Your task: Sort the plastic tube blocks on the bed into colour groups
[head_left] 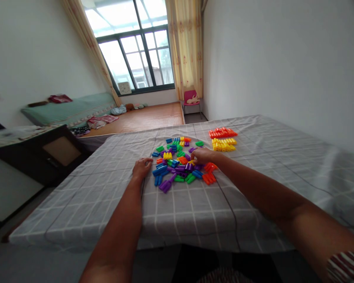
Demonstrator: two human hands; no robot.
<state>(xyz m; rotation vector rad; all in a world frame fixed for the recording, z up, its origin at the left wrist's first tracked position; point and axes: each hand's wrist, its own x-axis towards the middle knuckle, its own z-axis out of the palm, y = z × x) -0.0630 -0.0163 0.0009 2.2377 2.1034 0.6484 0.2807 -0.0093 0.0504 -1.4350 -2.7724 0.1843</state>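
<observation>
A mixed pile of plastic toy building pieces lies on the cloth, in blue, green, purple, orange and yellow, many shaped like joined tubes. My right hand (203, 156) reaches into the pile's right side, its fingers pinched on a yellow piece (191, 162) that they partly cover. At the left edge of the pile my left hand (142, 168) rests on the cloth, fingers loosely spread and holding nothing. Its fingertips are near an orange piece (159, 160). A purple piece (166, 186) with a long stem lies at the near edge of the pile.
Sorted orange-red pieces (222, 133) lie in a group at the back right, with a group of yellow pieces (223, 144) just in front of them. A grey checked cloth (188, 216) covers the table. A dark cabinet (44, 157) stands to the left, and a wall (283, 67) rises at right.
</observation>
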